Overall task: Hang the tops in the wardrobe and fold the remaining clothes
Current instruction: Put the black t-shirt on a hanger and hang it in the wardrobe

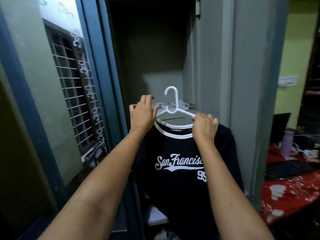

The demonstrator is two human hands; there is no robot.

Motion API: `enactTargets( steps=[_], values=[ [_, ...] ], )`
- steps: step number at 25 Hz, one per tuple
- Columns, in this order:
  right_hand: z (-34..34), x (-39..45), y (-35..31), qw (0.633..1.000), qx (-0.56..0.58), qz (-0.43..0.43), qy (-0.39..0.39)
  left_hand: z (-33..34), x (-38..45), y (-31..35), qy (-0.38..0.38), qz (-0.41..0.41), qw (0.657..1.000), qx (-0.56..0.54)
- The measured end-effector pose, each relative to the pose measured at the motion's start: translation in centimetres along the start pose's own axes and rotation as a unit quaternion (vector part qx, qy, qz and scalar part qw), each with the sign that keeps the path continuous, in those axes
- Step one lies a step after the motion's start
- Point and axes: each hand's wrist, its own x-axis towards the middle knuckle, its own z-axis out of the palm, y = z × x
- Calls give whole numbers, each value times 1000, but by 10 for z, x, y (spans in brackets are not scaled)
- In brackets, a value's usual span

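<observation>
From the head camera, both bare arms reach forward toward an open wardrobe (155, 54), its dark inside grey-walled and its blue-framed door (52, 84) swung open at the left. The door's mirror panel reflects a barred window.

A dark navy top (180, 163) with a white-trimmed collar and white script reading "San Francisc…" with the digits "95" below hangs on a white plastic hanger (173, 108), held up in front of the wardrobe opening. The hanger's hook points upward and is not on any rail that can be seen; the top hangs freely below the hands, its lower part covering the wardrobe's bottom section.

The left hand (142, 116) is at the hanger's left arm, fingers curled around the top's left shoulder where it meets the hanger. The right hand (205, 128) is clenched over the hanger's right arm and the top's right shoulder, the white end of the hanger arm showing just beside its knuckles.

Behind the hanger, inside the wardrobe, a shelf (174, 116) carries some printed paper.

At the far right, a table with a red flowered cloth (292, 196) holds a black keyboard (287, 168) and a lilac bottle (286, 144), with white cables near it.
</observation>
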Motion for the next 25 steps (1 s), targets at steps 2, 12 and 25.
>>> enactTargets(
  steps=[2, 12, 25],
  values=[
    [5, 19, -11, 1000, 0, 13, 7, 11, 16, -32, -40, -12, 995, 93],
    [17, 61, -36, 998, 65, 25, -5, 35, 30, -102, -228, 83, 846, 474],
    [-7, 21, -129, 973, 159, -123, -109, -86, -79, -115, 83, -41, 894, 438]
  ],
)
